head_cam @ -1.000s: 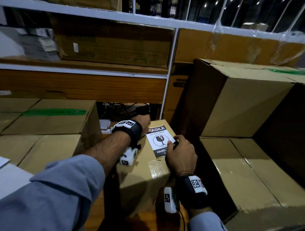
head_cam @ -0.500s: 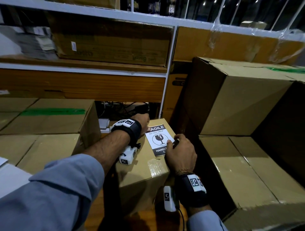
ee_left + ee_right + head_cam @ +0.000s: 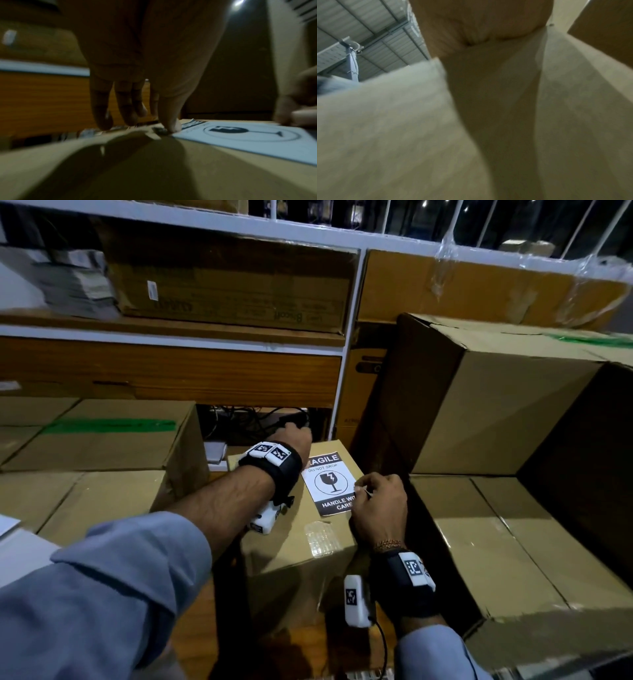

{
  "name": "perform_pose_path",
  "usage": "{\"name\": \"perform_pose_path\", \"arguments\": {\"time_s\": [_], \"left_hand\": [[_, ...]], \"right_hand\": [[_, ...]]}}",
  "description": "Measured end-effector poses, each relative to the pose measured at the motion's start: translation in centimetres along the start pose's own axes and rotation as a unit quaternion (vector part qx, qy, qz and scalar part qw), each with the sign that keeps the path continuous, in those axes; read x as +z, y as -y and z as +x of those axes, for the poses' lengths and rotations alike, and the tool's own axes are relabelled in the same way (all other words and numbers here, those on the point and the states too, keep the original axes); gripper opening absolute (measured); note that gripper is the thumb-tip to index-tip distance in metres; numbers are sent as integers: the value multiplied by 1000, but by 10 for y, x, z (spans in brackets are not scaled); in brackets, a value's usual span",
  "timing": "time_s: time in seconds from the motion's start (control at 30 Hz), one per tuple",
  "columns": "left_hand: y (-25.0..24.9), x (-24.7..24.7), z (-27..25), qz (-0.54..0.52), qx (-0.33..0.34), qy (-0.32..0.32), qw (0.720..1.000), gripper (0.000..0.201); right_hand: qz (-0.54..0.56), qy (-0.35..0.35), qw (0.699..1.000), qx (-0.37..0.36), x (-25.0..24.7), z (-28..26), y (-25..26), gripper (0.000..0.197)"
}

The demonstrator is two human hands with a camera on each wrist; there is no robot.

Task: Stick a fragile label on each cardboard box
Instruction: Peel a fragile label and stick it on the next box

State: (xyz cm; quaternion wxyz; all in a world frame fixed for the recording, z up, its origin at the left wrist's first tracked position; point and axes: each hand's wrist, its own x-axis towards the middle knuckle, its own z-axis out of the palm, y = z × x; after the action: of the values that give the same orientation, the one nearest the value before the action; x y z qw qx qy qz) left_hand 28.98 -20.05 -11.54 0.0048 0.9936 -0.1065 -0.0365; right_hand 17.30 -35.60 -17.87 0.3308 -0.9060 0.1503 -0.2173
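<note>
A small cardboard box [image 3: 291,563] stands in the middle of the head view. A black-and-white fragile label [image 3: 329,481] lies flat on its top. My left hand [image 3: 299,434] is at the label's far left corner. In the left wrist view its thumb [image 3: 171,125] presses that corner of the label [image 3: 248,136], and its straight fingers hang past the box's far edge. My right hand [image 3: 363,491] sits at the label's right edge with curled fingers that pinch a thin white sliver there. The right wrist view is blurred and hides the fingers.
A large tilted box [image 3: 496,412] rises close on the right above flat boxes [image 3: 513,549]. Stacked boxes with green tape [image 3: 109,426] stand on the left. A wooden shelf unit [image 3: 171,371] and dark cables [image 3: 260,419] are behind. A patch of clear tape [image 3: 322,539] lies on the small box.
My right hand has shifted slightly left and up onto the label's right edge. My left hand has stayed on the far corner. The label now lies flatter.
</note>
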Motion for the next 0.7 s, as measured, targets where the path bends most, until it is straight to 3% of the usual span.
{"name": "perform_pose_path", "arguments": {"time_s": [0.13, 0.3, 0.53, 0.7], "left_hand": [[-21, 0, -18, 105, 103, 15, 989, 50], [-28, 8, -32, 139, 122, 60, 981, 43], [-17, 24, -40, 66, 78, 115, 988, 100], [-14, 20, -49, 44, 90, 139, 985, 117]], "right_hand": [[9, 20, 1000, -10, -7, 4, -5, 17], [-2, 77, 996, -37, -16, 11, -11, 22], [2, 134, 989, -56, -22, 12, -17, 33], [55, 108, 990, -74, -20, 12, -25, 30]]}}
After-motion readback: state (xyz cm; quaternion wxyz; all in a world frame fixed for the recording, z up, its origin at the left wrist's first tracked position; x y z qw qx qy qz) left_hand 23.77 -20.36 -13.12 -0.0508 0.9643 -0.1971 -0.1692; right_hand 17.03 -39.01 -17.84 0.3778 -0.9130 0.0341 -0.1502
